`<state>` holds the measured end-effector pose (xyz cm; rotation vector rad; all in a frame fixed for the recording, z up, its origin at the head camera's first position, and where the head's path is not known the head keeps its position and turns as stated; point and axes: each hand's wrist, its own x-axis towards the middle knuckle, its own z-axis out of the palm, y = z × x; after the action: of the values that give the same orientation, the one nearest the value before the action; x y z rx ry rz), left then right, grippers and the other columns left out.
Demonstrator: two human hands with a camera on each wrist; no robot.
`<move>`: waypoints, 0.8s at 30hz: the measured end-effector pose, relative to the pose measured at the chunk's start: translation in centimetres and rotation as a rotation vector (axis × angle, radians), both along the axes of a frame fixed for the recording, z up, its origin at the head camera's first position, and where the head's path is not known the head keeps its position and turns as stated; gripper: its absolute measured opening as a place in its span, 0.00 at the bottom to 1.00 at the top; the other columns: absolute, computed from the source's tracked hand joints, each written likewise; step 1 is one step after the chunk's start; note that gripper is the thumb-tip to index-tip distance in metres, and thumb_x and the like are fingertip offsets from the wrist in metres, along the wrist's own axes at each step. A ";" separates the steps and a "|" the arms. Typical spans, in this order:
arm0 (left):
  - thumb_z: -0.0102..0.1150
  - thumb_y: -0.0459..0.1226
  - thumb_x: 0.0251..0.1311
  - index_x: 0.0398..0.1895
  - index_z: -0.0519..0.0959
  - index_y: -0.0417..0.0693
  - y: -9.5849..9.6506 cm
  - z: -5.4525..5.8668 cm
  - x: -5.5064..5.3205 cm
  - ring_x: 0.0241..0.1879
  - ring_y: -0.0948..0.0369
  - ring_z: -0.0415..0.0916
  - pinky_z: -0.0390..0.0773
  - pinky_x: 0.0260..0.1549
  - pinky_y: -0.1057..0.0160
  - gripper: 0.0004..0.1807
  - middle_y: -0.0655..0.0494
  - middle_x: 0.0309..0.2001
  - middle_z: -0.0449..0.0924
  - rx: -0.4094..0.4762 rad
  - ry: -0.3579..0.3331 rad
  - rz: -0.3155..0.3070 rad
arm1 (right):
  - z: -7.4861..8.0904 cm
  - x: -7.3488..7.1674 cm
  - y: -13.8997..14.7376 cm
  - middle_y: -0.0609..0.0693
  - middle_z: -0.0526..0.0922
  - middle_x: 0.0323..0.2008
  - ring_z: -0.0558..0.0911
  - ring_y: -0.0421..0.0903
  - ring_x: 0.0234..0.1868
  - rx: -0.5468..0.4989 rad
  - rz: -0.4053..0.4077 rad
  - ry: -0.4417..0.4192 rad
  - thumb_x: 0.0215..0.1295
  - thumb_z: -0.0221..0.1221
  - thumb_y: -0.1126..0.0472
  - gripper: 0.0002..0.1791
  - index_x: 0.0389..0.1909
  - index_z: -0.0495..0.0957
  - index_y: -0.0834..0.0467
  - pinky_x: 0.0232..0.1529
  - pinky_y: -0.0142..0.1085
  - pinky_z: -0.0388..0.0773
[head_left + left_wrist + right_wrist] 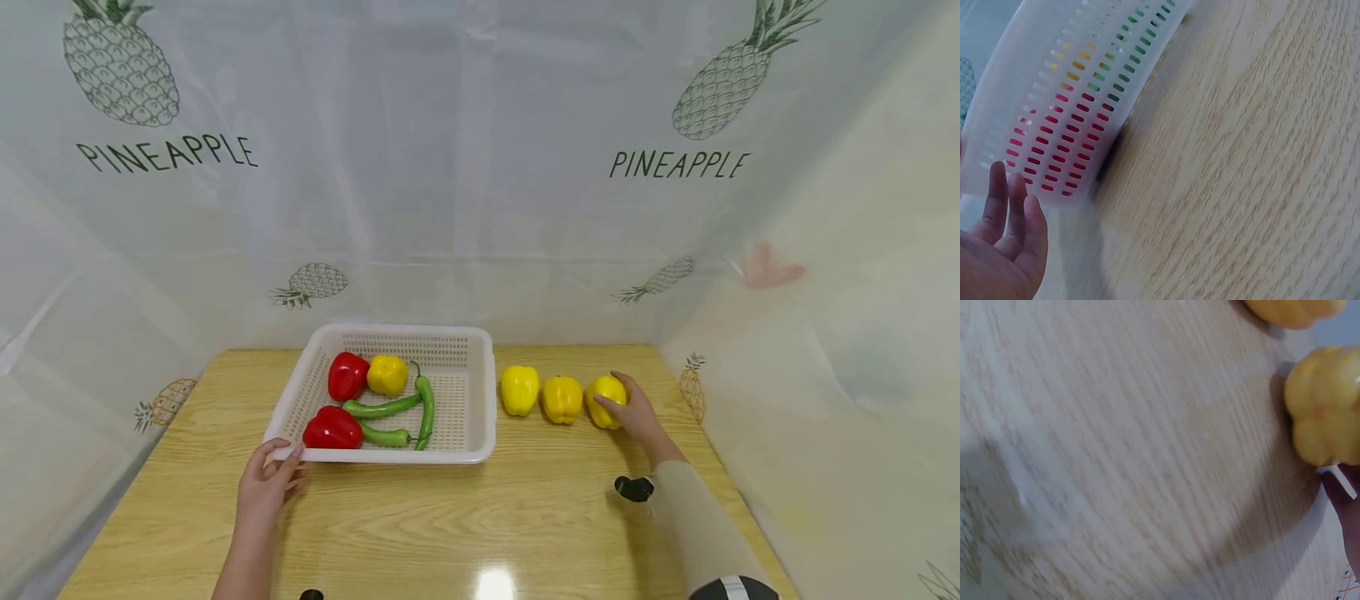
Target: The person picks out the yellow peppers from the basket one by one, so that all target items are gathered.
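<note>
My left hand grips the near left corner of a white plastic basket, thumb and forefinger at the rim. In the left wrist view, other fingers are beside its slotted wall. Inside lie two red bell peppers, one yellow bell pepper and several green chili peppers. On the right, my right hand holds the rightmost yellow bell pepper, thumb on the near side and fingers at the far side. The right wrist view shows this pepper close to the wood, with most of the hand out of frame.
Two more yellow bell peppers stand between the basket and my right hand, in a row on the wooden table. A pineapple-printed sheet hangs behind the table and along its sides.
</note>
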<state>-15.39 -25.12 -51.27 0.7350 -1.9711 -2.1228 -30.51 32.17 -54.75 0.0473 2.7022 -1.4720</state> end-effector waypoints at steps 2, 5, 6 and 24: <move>0.63 0.42 0.64 0.52 0.67 0.49 -0.1 0.0 0.1 0.28 0.64 0.80 0.81 0.28 0.67 0.19 0.69 0.27 0.81 -0.001 -0.005 -0.004 | 0.2 -0.1 0.0 0.68 0.53 0.70 0.60 0.67 0.66 0.010 0.008 0.019 0.66 0.61 0.44 0.46 0.75 0.49 0.59 0.61 0.60 0.63; 0.63 0.42 0.64 0.52 0.67 0.50 -0.2 -0.1 0.1 0.28 0.65 0.80 0.81 0.29 0.67 0.19 0.70 0.28 0.81 0.005 -0.006 -0.010 | 0.9 -0.3 -0.2 0.70 0.52 0.71 0.55 0.69 0.69 0.056 0.036 0.079 0.66 0.61 0.45 0.46 0.74 0.50 0.62 0.64 0.62 0.57; 0.63 0.42 0.64 0.52 0.67 0.50 -0.2 -0.1 0.1 0.28 0.65 0.80 0.81 0.29 0.67 0.19 0.70 0.28 0.81 0.006 -0.005 -0.011 | 1.3 -0.3 -0.3 0.69 0.52 0.71 0.54 0.69 0.69 0.073 0.038 0.101 0.66 0.61 0.45 0.45 0.74 0.51 0.62 0.64 0.63 0.56; 0.61 0.42 0.66 0.55 0.66 0.48 -0.2 0.3 0.2 0.28 0.65 0.79 0.81 0.29 0.67 0.20 0.66 0.27 0.81 -0.007 -0.008 -0.026 | 8.2 -0.1 -6.2 0.62 0.65 0.66 0.64 0.62 0.65 -0.014 0.111 0.230 0.68 0.62 0.53 0.34 0.69 0.62 0.59 0.64 0.59 0.59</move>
<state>-15.14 -25.28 -50.96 0.7210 -2.0019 -2.1294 -30.58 26.00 -46.54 -0.2856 2.8146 -1.5499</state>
